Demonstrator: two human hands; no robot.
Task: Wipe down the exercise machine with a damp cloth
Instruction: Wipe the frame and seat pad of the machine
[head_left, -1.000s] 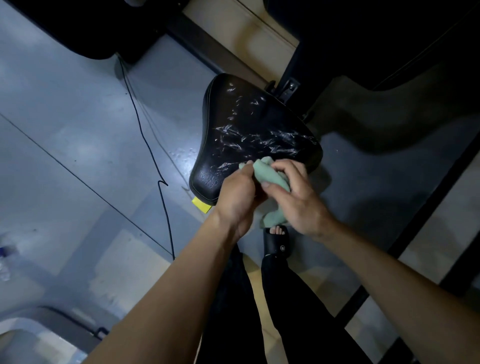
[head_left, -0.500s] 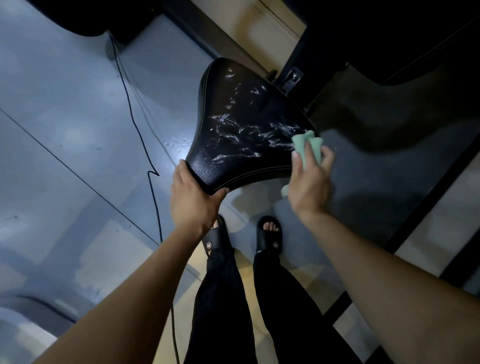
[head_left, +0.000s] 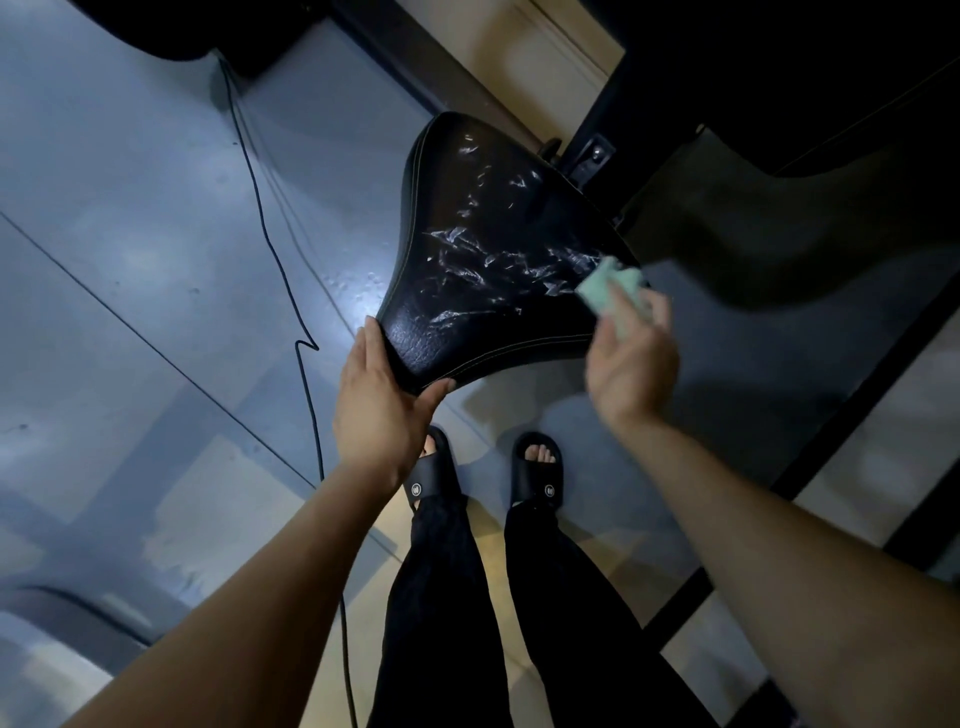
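- Since half a second ago, right hand (head_left: 631, 358) has shifted only slightly at the seat's right edge and is now motion-blurred; a second ago both hands were bunched on the cloth at the near edge.
- Left hand (head_left: 376, 402) braces the near-left corner of the black seat (head_left: 488, 270) — fingers laid straight along the side, thumb hooked under the near edge. Bracing, not wrapped around it.
- Right hand pinches the pale green cloth (head_left: 608, 286) against the seat's right edge; blur hides the exact finger positions.
- Seat is the padded saddle of the exercise machine, mounted on a dark frame post (head_left: 587, 150) at its far end. Whitish scuffs or streaks cross its middle; cannot tell whether they are wet marks or wear.
- Black cable (head_left: 291, 291) trails across the grey floor (head_left: 130, 208) left of the seat, apart from it.
- Step in hand, judged: start of a wipe pass over the top of the seat, which looks largely unwiped.
- Next move calls for drawing the cloth leftward across the streaked middle with flat, even pressure — left hand holding the seat against the push.
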